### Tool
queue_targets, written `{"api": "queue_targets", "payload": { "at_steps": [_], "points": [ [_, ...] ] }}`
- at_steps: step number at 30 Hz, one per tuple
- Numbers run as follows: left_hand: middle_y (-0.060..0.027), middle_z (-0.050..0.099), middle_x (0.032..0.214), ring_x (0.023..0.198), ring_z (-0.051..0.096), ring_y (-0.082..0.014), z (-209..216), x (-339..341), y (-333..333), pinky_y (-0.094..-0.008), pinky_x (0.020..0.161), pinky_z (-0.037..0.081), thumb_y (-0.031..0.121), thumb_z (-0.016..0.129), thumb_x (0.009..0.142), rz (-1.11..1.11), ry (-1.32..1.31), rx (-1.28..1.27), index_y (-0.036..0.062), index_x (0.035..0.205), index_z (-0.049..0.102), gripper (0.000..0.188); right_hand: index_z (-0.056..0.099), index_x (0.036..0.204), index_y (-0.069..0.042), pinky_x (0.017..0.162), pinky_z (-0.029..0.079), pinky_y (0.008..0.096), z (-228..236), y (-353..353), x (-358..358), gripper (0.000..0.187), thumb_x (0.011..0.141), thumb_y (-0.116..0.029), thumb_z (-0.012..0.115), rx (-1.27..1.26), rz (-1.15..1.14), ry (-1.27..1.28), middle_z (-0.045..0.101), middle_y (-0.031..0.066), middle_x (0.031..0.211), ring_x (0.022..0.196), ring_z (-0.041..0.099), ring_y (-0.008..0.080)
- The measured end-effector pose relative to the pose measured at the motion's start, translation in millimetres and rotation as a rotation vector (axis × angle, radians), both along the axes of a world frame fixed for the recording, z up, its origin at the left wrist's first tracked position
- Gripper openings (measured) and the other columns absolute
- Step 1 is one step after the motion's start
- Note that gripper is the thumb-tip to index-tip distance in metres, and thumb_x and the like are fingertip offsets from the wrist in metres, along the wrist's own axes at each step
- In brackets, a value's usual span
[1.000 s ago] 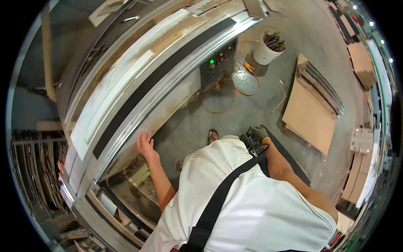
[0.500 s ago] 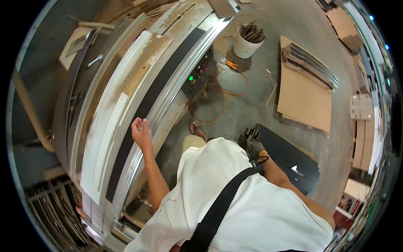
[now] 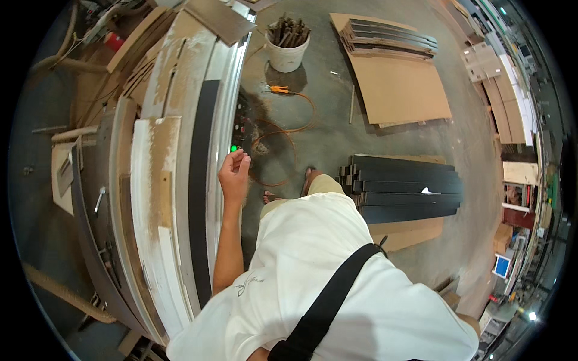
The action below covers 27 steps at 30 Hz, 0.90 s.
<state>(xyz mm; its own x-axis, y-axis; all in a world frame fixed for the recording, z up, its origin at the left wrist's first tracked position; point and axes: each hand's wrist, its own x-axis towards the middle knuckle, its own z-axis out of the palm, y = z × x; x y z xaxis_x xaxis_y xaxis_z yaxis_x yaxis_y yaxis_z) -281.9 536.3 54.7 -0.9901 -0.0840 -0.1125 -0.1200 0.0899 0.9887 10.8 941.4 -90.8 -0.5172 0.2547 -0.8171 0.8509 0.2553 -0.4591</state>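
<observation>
My left hand (image 3: 233, 177) is raised beside the machine bed's metal rail (image 3: 230, 90), its fingers loosely curled, a gap showing between thumb and fingers. I see nothing in it. Just beyond the fingertips is a green lit button (image 3: 233, 148) on the machine's side panel. A long black strip (image 3: 201, 180) runs along the bed, left of the hand. My right hand is out of view; only a bit of that arm shows at the lower right, past my white shirt. On the floor to my right lies a stack of dark boards (image 3: 403, 186), over cardboard.
A white bucket of wood offcuts (image 3: 288, 51) stands ahead. An orange air hose (image 3: 301, 127) with an orange blow gun (image 3: 279, 89) loops over the floor. More boards (image 3: 388, 39) lie on a cardboard sheet (image 3: 403, 90). A wrench (image 3: 100, 200) rests on the machine's far side.
My view has turned to the right. My left hand has shifted from over the black strip to the rail's edge. My gloved right hand, earlier by the dark boards, has left view.
</observation>
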Motion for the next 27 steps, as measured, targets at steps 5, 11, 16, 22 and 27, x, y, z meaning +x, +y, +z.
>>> {"api": "queue_targets", "payload": {
  "at_steps": [5, 11, 16, 22, 27],
  "points": [
    [-0.0148, 0.072, 0.107, 0.097, 0.069, -0.0255, 0.7, -103.5, 69.7, -0.0365, 0.088, 0.054, 0.016, 0.073, 0.091, -0.148, 0.136, -0.310, -0.0019, 0.118, 0.067, 0.033, 0.071, 0.101, -0.005, 0.073, 0.055, 0.0406, -0.8, 23.6, 12.4, 0.032, 0.085, -0.032, 0.068, -0.055, -0.214, -0.078, 0.072, 0.0128, 0.088, 0.080, 0.068, 0.0290],
    [-0.0220, 0.058, 0.136, 0.129, 0.051, -0.0396, -47.7, -288.3, 127.4, -0.0486, 0.111, 0.038, 0.028, 0.078, 0.085, 0.138, 0.499, -0.879, -0.0006, 0.132, 0.058, 0.058, 0.073, 0.101, -0.002, 0.073, 0.054, 0.0407, 0.3, 134.0, -34.7, 0.039, 0.089, -0.038, 0.067, -0.023, -0.162, -0.227, 0.074, 0.0143, 0.090, 0.078, 0.069, 0.0270],
    [-0.0170, 0.044, 0.154, 0.147, 0.035, -0.0338, -114.7, -361.2, 175.2, -0.0605, 0.114, 0.029, 0.055, 0.070, 0.087, 0.335, 0.214, -1.707, 0.0078, 0.147, 0.046, 0.080, 0.071, 0.098, -0.001, 0.062, 0.050, 0.0357, -19.5, 302.2, -180.6, 0.047, 0.092, -0.047, 0.064, 0.182, 0.276, -0.314, 0.069, 0.0110, 0.081, 0.066, 0.063, 0.0219],
    [-0.0175, 0.057, 0.140, 0.126, 0.056, -0.0375, -138.2, -391.3, 205.6, -0.0506, 0.106, 0.043, 0.058, 0.078, 0.081, 0.353, 0.255, -2.032, 0.0014, 0.143, 0.049, 0.089, 0.066, 0.091, -0.006, 0.057, 0.047, 0.0304, -178.8, 434.9, -381.6, 0.034, 0.095, -0.040, 0.064, -0.090, -0.225, -0.222, 0.061, 0.0043, 0.074, 0.062, 0.054, 0.0136],
    [-0.0210, 0.070, 0.115, 0.098, 0.070, -0.0359, -167.2, -408.0, 204.3, -0.0464, 0.085, 0.056, 0.056, 0.081, 0.080, 0.356, 0.152, -2.148, -0.0035, 0.128, 0.061, 0.079, 0.068, 0.121, -0.002, 0.074, 0.053, 0.0348, -432.9, 478.0, -475.8, 0.052, 0.093, -0.045, 0.065, 0.145, 0.118, -0.212, 0.071, 0.0120, 0.095, 0.082, 0.066, 0.0229]
  ]
}}
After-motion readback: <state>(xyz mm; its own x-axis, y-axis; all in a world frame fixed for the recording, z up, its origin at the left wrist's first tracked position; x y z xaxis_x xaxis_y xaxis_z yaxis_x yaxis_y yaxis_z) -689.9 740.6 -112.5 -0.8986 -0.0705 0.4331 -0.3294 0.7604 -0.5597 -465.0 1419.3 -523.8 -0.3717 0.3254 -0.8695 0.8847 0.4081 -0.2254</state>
